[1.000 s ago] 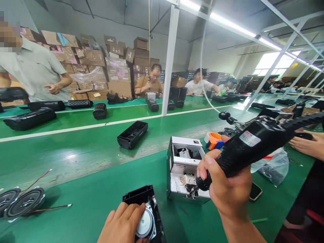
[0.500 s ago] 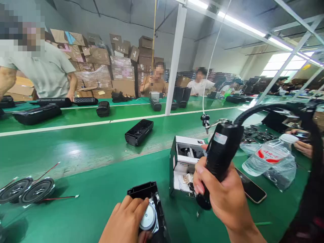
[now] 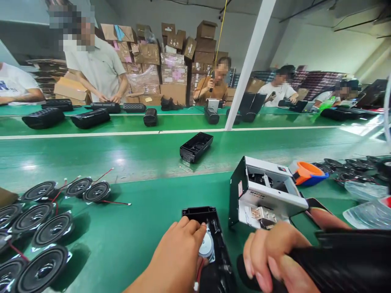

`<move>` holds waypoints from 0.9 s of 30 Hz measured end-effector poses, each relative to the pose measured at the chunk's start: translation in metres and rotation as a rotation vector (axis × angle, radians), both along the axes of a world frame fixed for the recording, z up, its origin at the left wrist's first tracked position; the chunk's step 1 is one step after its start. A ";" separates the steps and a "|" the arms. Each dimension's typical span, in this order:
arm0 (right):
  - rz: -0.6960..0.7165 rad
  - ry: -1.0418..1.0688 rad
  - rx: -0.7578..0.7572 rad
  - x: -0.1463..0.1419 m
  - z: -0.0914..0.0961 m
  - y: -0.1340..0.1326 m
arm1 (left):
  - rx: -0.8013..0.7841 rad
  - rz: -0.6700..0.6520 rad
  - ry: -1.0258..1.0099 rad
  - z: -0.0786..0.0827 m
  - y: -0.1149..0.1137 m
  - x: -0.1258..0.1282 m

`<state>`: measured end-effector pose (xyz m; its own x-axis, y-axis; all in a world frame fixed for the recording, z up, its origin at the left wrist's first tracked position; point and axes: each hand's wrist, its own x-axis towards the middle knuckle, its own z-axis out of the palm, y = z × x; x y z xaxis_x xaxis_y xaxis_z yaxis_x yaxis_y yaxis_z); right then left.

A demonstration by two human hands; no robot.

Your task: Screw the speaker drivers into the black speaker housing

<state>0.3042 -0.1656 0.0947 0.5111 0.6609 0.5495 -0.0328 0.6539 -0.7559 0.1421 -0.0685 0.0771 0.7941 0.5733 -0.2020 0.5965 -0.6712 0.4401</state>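
Observation:
My left hand (image 3: 180, 252) lies with bent fingers over a black speaker housing (image 3: 224, 260) at the bottom middle, gripping it. Inside the housing, beside those fingertips, shows the silver back of a speaker driver (image 3: 207, 246); a red wire runs under the palm. At the lower right my right hand (image 3: 276, 254) is wrapped around a black electric screwdriver (image 3: 345, 258), tilted nearly level and partly blurred. Its bit is not visible. Just beyond my right hand stands a white and black screw feeder (image 3: 271, 199).
Several loose speaker drivers (image 3: 45, 228) with red wires lie at the left. Ahead rests another black housing (image 3: 195, 147). An orange and blue tape roll (image 3: 309, 173), a plastic bottle (image 3: 368, 213) and more drivers are at the right. A white post (image 3: 250, 65) rises beyond; people work across the bench.
My view has swung left. The right hand has come away from the feeder, lower and nearer, and the screwdriver has tipped from upright to nearly level. The left hand keeps its hold.

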 end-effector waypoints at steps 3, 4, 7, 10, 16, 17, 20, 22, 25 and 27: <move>-0.042 0.006 -0.080 -0.011 -0.010 0.008 | -0.017 0.027 0.010 0.002 -0.001 0.001; -0.030 -0.002 -0.094 -0.011 -0.013 0.010 | -0.022 0.043 0.004 0.003 -0.001 0.002; -0.017 -0.009 -0.095 -0.009 -0.019 0.012 | -0.034 0.074 -0.037 0.002 -0.001 0.002; -0.025 -0.013 -0.092 -0.007 -0.022 0.012 | -0.046 0.083 -0.042 0.000 0.000 0.002; -0.010 -0.057 -0.100 -0.007 -0.029 0.015 | -0.084 0.071 -0.041 0.001 0.001 0.003; -0.007 -0.063 -0.100 -0.007 -0.030 0.016 | -0.087 0.070 -0.040 0.002 0.001 0.003; -0.010 -0.074 -0.098 -0.008 -0.033 0.016 | -0.092 0.072 -0.025 0.003 0.001 0.004; -0.012 -0.066 -0.098 -0.009 -0.034 0.016 | -0.091 0.078 -0.023 0.003 0.001 0.004; 0.009 -0.064 -0.104 -0.011 -0.036 0.015 | -0.070 0.080 -0.025 0.001 0.001 0.005; 0.001 -0.083 -0.112 -0.012 -0.038 0.015 | -0.059 0.085 -0.014 0.000 0.000 0.005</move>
